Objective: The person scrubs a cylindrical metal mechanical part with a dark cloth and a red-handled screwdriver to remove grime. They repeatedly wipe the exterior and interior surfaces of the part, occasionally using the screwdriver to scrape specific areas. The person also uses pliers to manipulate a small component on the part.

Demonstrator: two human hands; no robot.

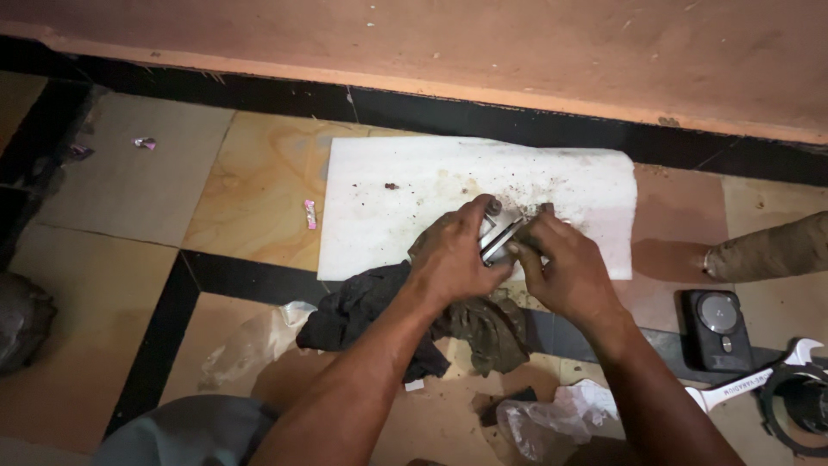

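Observation:
My left hand [450, 255] and my right hand [565, 274] meet over a white sheet [405, 194] spread on the tiled floor. Between them they grip a small shiny metal part [498, 235] with grooved rings, round in shape. The left hand's fingers wrap over its top, and the right hand's thumb and fingers press on its right side. Both hands are smeared with dark grime. A dark dirty rag [366, 312] lies bunched under my left wrist, partly on the sheet's near edge.
A dark phone [716, 326] lies on the floor at right, with a silver wrench [750, 381] and a black ring-shaped part [798, 406] near it. Crumpled clear plastic [552, 416] sits near my right forearm. Another person's limb [768, 250] enters from the right. Small wrappers [309, 214] dot the tiles.

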